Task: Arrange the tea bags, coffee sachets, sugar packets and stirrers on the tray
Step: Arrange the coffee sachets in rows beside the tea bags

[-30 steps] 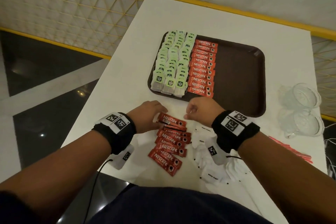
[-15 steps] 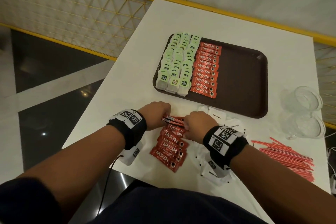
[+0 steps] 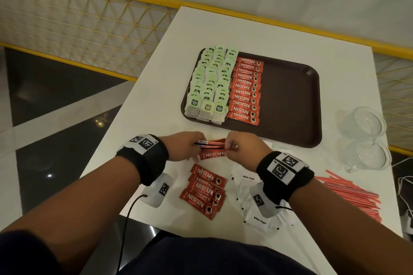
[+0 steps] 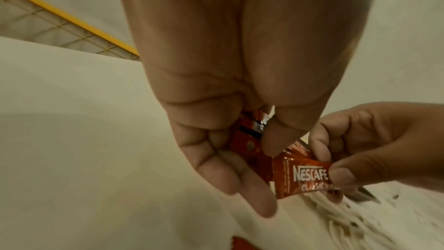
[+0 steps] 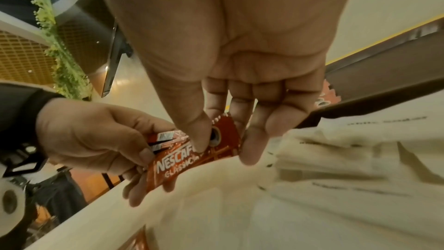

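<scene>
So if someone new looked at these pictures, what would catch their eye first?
Probably both hands at the table's near edge: the left hand and right hand hold a small bundle of red coffee sachets between them. Behind them, the brown tray shows neat rows of green tea bags beside more red sachets.

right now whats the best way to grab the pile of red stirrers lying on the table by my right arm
Probably pinch the stirrers across the middle of the bundle, coming from above. They lie flat and roughly parallel on the table, fanned at the ends, so a mid-length pinch gathers most at once. Both hands currently hold coffee sachets.
</scene>
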`<action>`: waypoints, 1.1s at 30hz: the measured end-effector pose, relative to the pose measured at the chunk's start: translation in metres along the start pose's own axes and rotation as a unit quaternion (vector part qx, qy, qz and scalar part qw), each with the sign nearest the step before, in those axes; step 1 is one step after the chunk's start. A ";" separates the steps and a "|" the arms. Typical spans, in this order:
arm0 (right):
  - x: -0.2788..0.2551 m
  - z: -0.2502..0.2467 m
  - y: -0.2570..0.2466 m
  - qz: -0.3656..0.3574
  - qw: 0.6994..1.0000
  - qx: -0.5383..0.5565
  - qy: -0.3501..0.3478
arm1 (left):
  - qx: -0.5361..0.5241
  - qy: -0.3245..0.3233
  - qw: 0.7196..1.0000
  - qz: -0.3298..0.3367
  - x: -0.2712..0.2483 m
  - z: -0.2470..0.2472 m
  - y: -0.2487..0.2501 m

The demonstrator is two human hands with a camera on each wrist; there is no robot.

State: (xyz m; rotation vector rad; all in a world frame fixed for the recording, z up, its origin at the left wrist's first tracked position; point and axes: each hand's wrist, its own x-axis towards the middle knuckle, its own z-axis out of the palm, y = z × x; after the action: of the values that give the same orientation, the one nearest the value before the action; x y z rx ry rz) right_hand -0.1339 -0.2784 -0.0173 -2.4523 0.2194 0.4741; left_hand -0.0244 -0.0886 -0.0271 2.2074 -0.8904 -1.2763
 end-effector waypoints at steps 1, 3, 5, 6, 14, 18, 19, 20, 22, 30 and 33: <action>0.000 -0.003 0.001 -0.003 1.000 0.017 0.005 | -0.040 -0.011 0.999 -0.004 -0.001 -0.002 0.002; 0.002 -0.008 0.004 -0.008 0.999 0.034 0.008 | -0.108 -0.029 0.994 -0.011 -0.002 -0.004 0.007; 0.003 -0.011 0.006 -0.011 0.999 0.034 0.011 | -0.167 -0.040 0.985 -0.024 -0.001 -0.006 0.013; 0.005 -0.012 0.007 -0.012 0.999 0.031 0.015 | -0.192 -0.041 0.980 -0.031 0.000 -0.006 0.015; 0.007 -0.030 0.014 0.058 0.992 0.109 0.040 | -0.074 -0.035 0.996 0.018 0.019 -0.004 0.017; 0.010 -0.037 0.030 0.098 0.975 0.181 0.085 | -0.127 0.006 0.991 0.051 0.024 -0.012 0.014; 0.011 -0.039 0.035 0.104 0.970 0.196 0.095 | -0.144 0.022 0.988 0.052 0.024 -0.016 0.013; 0.012 -0.042 0.040 0.111 0.966 0.207 0.106 | -0.160 0.041 0.985 0.050 0.025 -0.020 0.011; 0.014 -0.044 0.050 0.140 0.953 0.236 0.130 | -0.175 0.077 0.980 0.047 0.025 -0.029 0.006; 0.036 -0.032 0.067 0.191 0.960 0.149 0.139 | -0.188 0.117 0.975 0.029 0.028 -0.046 -0.010; 0.043 -0.032 0.066 0.197 0.964 0.126 0.123 | -0.190 0.113 0.975 0.031 0.033 -0.048 -0.008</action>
State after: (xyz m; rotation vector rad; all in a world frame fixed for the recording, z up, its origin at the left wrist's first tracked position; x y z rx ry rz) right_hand -0.1027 -0.3519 -0.0458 -2.2112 0.8318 0.2812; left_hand 0.0320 -0.1038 -0.0289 1.9534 -0.5683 -1.0400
